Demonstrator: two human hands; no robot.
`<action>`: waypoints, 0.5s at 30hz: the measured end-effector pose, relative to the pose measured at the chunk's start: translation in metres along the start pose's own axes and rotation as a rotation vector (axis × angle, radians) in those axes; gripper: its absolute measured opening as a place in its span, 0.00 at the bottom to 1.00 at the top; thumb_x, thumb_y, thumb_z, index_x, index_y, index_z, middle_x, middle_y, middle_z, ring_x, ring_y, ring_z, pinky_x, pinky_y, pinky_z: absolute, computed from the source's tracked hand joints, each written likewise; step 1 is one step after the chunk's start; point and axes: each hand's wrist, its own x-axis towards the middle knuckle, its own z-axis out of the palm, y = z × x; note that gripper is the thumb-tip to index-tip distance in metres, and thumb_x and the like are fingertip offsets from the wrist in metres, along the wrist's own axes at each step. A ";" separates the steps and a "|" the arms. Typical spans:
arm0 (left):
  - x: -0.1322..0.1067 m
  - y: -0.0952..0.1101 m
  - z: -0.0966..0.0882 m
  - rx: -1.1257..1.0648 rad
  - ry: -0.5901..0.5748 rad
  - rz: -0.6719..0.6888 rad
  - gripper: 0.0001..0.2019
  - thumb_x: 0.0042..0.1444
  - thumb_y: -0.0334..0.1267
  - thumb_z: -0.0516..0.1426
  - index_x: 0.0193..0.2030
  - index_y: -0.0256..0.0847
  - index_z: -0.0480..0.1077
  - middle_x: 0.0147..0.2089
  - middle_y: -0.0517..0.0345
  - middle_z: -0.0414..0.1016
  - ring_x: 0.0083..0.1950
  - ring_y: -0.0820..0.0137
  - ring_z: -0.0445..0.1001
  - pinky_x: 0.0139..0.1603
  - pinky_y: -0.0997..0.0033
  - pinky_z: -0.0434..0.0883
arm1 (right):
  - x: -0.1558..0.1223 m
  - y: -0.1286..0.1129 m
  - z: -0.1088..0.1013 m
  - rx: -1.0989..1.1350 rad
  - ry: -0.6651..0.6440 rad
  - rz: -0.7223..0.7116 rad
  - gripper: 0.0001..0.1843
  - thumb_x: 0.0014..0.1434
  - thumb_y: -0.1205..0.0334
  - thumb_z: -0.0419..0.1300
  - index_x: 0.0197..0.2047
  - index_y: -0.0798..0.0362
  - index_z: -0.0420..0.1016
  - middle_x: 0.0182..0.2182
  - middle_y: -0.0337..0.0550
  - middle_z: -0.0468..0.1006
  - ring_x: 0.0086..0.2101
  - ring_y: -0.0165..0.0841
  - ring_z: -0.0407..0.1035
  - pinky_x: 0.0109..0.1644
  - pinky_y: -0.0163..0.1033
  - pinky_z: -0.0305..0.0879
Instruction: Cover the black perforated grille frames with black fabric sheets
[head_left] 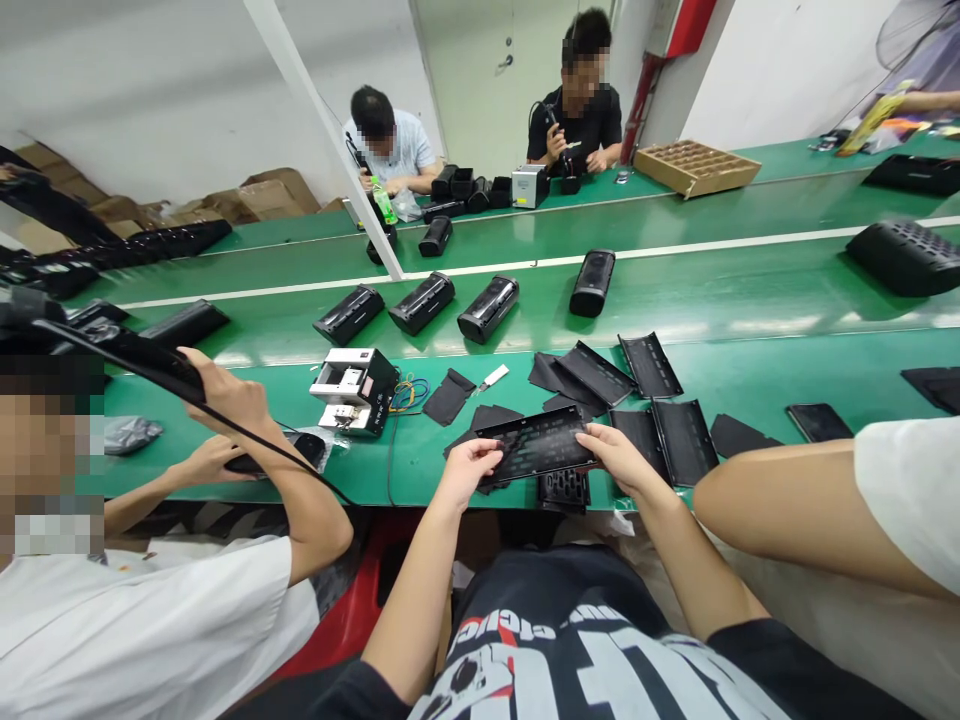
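Note:
My left hand and my right hand grip opposite edges of a flat black perforated panel, held just above the green workbench belt. Under it lies a black grille piece. Several similar black panels lie around my right hand, one close beside it. Near my left hand are a dark fabric pouch and a small white strip.
A co-worker's hands work at the left beside an opened white-and-black device. A person's bare arm intrudes at the right. Several black cylindrical speakers stand beyond. Two seated people work across the belts, near a wooden compartment tray.

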 end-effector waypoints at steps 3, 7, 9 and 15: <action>0.004 -0.001 -0.002 0.058 0.131 0.046 0.09 0.36 0.37 0.60 0.26 0.35 0.70 0.20 0.61 0.67 0.21 0.78 0.64 0.22 0.78 0.61 | 0.002 0.003 -0.001 0.005 0.000 0.000 0.15 0.42 0.51 0.60 0.29 0.54 0.69 0.23 0.39 0.73 0.23 0.29 0.65 0.23 0.34 0.64; 0.010 -0.006 -0.008 0.135 0.267 0.080 0.08 0.38 0.39 0.59 0.23 0.36 0.66 0.18 0.64 0.64 0.18 0.79 0.61 0.20 0.79 0.59 | 0.004 0.007 0.000 0.017 -0.024 -0.007 0.16 0.43 0.51 0.59 0.30 0.54 0.70 0.24 0.40 0.73 0.22 0.29 0.65 0.22 0.33 0.63; 0.011 -0.010 -0.010 0.143 0.344 0.101 0.10 0.38 0.40 0.59 0.26 0.37 0.65 0.19 0.65 0.64 0.19 0.80 0.61 0.21 0.79 0.60 | 0.004 0.008 0.001 0.032 -0.025 -0.014 0.16 0.42 0.51 0.60 0.31 0.54 0.70 0.24 0.40 0.73 0.22 0.28 0.64 0.21 0.32 0.63; 0.004 -0.017 -0.006 -0.110 0.106 -0.015 0.21 0.38 0.42 0.60 0.40 0.36 0.65 0.30 0.54 0.73 0.31 0.71 0.71 0.33 0.72 0.67 | 0.006 0.007 0.004 0.058 -0.006 0.011 0.14 0.41 0.52 0.61 0.28 0.53 0.70 0.24 0.40 0.73 0.21 0.28 0.64 0.21 0.34 0.63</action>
